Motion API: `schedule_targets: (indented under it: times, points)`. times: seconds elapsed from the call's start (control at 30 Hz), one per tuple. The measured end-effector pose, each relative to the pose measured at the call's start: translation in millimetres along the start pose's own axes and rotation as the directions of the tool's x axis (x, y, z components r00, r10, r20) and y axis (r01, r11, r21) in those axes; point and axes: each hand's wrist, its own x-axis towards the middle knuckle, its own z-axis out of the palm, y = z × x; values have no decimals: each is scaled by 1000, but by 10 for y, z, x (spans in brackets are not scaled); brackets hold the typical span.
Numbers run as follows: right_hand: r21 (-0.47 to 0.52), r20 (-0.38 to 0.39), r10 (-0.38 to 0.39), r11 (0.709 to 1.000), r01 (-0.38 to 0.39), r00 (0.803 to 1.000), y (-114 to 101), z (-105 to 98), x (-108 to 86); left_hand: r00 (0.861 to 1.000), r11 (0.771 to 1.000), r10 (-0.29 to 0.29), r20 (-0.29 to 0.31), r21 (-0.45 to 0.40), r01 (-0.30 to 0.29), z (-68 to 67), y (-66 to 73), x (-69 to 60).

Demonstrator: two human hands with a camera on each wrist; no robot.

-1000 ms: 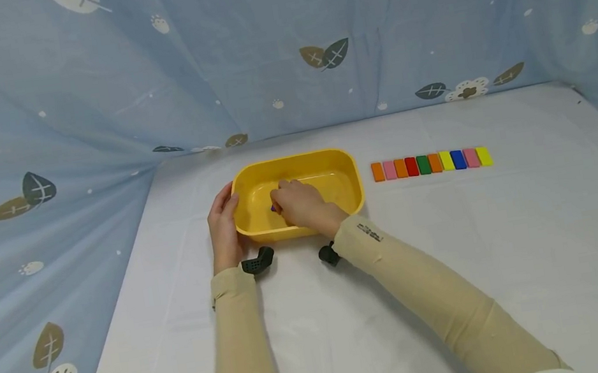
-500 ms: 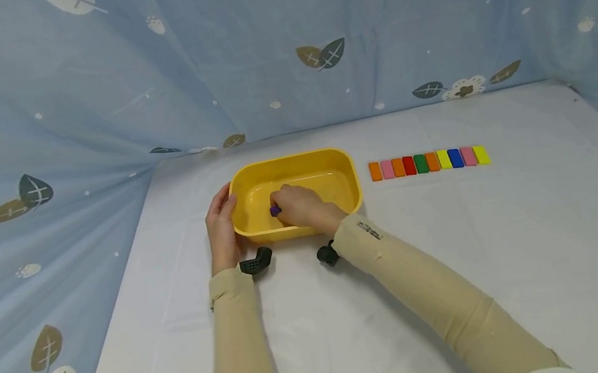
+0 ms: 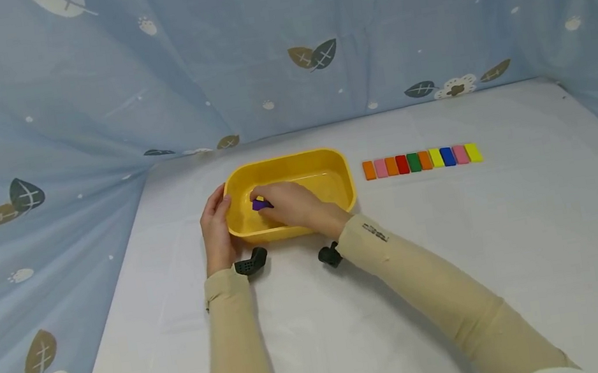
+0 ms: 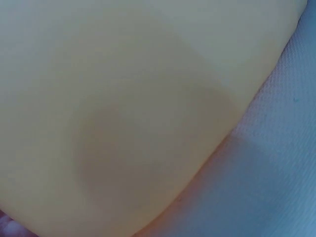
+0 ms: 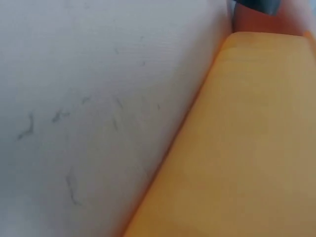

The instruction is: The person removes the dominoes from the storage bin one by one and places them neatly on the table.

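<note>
A yellow plastic tub [image 3: 333, 223] stands on the white table. My left hand [image 3: 216, 234] holds its left end, the thumb at the rim and the other fingers along the outside. Inside the tub, my right hand [image 3: 290, 204] pinches a small purple block [image 3: 260, 205] between thumb and fingers, over the left half. A bright yellow spot shows beside that block; I cannot tell whether it is a second block or the tub. Blurred close-ups of the tub's outer wall [image 4: 148, 118] fill much of the left wrist view, and the wall [image 5: 237, 138] also shows in the right wrist view.
Right of the tub, a row of coloured domino-like blocks [image 3: 414, 162] lies side by side, in orange, pink, red, green, yellow and blue. A patterned blue cloth [image 3: 234, 61] hangs behind and at the sides. Black wrist cameras [image 3: 252, 262] sit near the tub's front.
My right hand has shifted slightly left inside the tub, and the purple block now shows more between its fingers. The left hand stays on the tub. The whole view has drifted a little.
</note>
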Motion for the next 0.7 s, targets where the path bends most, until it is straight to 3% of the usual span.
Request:
schedule_targets:
  times: [0.2,0.33,0.5,0.7]
  points:
    - [55,-41,-29,998,31,999,42,-108,-120,1000,1000,3,3,0,-3,-3,-4,7]
    - [200,-56,-21,979,32,998,122,-206,-232,1000,1000,5,-4,14,-5,-5,-6,8]
    - [396,-66,4,918,23,998,262,-345,-387,1000,1000,9,-11,8,-9,-8,-9,15]
    - [550,-111,56,835,15,992,468,-535,-578,1000,1000,25,2,-8,-25,-8,-15,17]
